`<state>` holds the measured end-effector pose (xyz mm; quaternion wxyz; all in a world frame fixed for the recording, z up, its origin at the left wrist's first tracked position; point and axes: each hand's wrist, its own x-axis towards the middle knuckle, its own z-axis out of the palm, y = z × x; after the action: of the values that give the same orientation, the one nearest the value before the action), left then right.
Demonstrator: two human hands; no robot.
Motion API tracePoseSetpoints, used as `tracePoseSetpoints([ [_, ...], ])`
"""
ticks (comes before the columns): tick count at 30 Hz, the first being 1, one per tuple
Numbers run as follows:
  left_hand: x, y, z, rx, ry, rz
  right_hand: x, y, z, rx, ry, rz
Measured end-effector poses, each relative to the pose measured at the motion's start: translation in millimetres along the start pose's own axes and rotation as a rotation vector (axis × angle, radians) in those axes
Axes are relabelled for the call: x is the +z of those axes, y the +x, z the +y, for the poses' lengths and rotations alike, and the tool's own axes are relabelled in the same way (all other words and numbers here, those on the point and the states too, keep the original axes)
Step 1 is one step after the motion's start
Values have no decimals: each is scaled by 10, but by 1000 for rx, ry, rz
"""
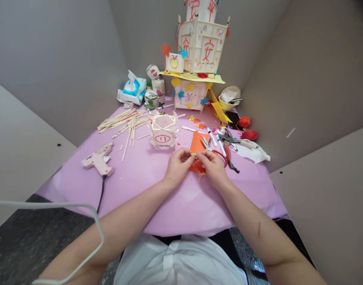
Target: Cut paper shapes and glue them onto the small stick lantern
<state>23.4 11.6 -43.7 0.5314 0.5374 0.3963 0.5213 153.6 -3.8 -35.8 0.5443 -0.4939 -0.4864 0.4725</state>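
Observation:
My left hand [180,164] and my right hand [212,163] meet above the middle of the table, fingertips pinched. Between them they hold a small yellowish piece [194,154], too small to name surely. Under the hands lies orange paper [196,139], with more of it showing between the wrists. Scissors [205,143] rest just beyond my right fingers, partly on the paper, their red handle [221,157] half hidden by that hand. A small paper lantern [163,136] with a red drawing on its front stands beyond my left hand.
A pink glue gun [100,159] lies at left, its dark cord running off the front edge. Thin wooden sticks [122,122] are heaped behind it. A tall decorated paper tower [191,93] stands at the back. Pliers [230,158], markers [211,137] and red yarn [249,135] lie at right.

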Motion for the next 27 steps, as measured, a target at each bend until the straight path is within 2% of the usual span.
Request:
tracePoseSetpoints([
  [10,36,-44,65,100,98,13,-8,5,24,69,158,26],
  [17,44,-73,99,156,160,19,24,-26,-51,238,318,20],
  [21,32,-87,133,203,204,35,37,-40,-83,270,335,18],
  [27,24,-75,118,181,191,33,37,-47,-94,281,328,29],
])
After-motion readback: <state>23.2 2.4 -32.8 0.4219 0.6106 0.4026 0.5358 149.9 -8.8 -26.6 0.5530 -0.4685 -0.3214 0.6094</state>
